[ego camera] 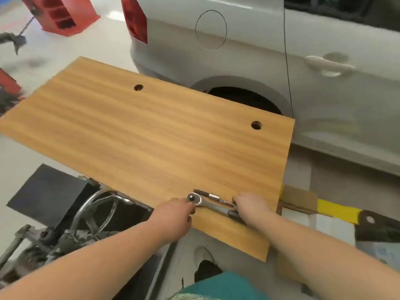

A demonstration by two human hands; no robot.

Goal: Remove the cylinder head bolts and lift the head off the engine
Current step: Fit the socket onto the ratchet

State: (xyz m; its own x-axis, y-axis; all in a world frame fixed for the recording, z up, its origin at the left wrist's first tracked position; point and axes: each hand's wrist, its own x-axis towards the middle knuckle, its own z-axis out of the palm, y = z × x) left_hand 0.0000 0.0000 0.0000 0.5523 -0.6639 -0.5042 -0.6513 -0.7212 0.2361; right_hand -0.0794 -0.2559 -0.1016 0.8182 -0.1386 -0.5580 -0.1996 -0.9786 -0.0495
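You are only gathering tools: your left hand (pixel 173 215) curls its fingers at the head of the ratchet (pixel 207 203) lying on the wooden board (pixel 151 131), and your right hand (pixel 249 205) closes around its handle beside an extension bar (pixel 213 197). No cylinder head or bolts are in view, so, as far as I can judge, every bolt and the lift itself remain ahead of you.

Bare forearms; teal garment (pixel 225 285), perhaps trousers, below.
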